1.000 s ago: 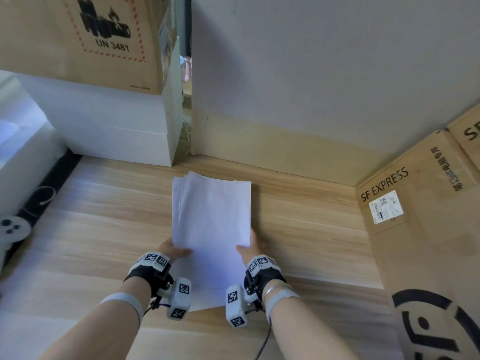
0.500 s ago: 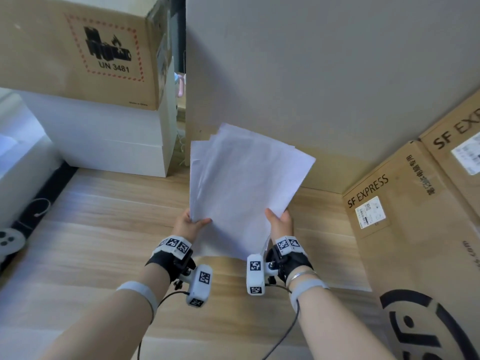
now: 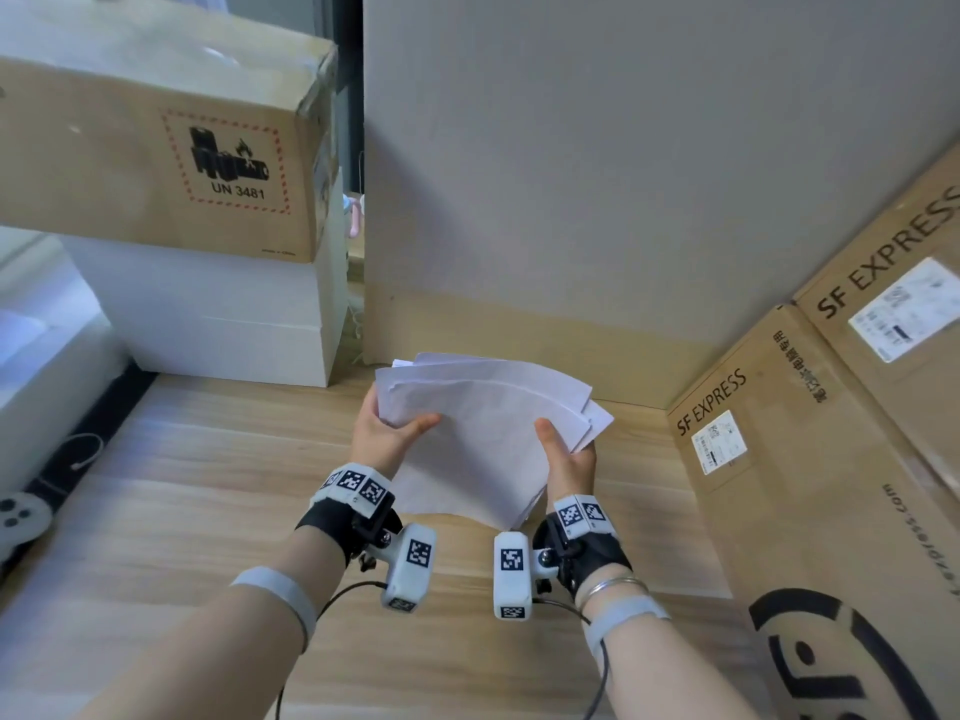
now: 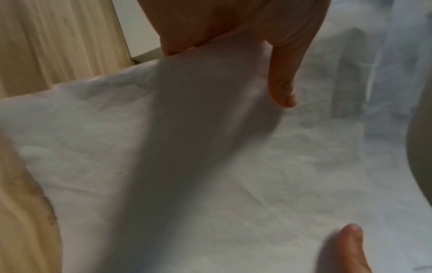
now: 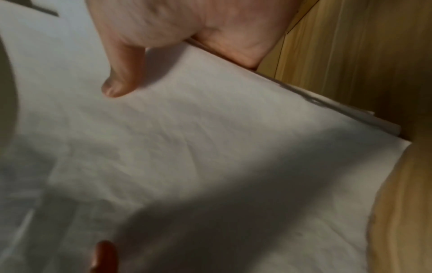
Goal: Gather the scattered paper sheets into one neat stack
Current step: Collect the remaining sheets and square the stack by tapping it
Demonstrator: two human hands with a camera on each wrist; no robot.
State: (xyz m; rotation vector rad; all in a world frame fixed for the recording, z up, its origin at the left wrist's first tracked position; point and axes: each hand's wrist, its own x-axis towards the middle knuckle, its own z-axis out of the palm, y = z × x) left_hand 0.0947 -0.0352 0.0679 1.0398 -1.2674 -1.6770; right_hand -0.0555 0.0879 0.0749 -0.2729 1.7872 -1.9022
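Note:
A bundle of white paper sheets (image 3: 483, 433) is held up off the wooden table (image 3: 182, 485), its sheets fanned and uneven at the top and right edges. My left hand (image 3: 392, 431) grips the bundle's left edge, thumb on the front sheet. On the other side, my right hand (image 3: 563, 454) pinches the right edge with its thumb across the top sheet. The left wrist view shows the crumpled sheets (image 4: 210, 166) under my left thumb (image 4: 284, 88). The right wrist view has the sheets (image 5: 198, 138) with the offset edges and my right thumb (image 5: 121, 81) lying on them.
A cardboard box marked UN 3481 (image 3: 156, 163) sits on a white box (image 3: 218, 314) at back left. SF Express cartons (image 3: 810, 459) stand along the right. A grey panel (image 3: 623, 174) rises behind. A game controller (image 3: 18, 514) lies at far left.
Both hands lifted the sheets off the table, then tilted and lowered the bundle. The sheets went from upright and spread to bowed and angled right.

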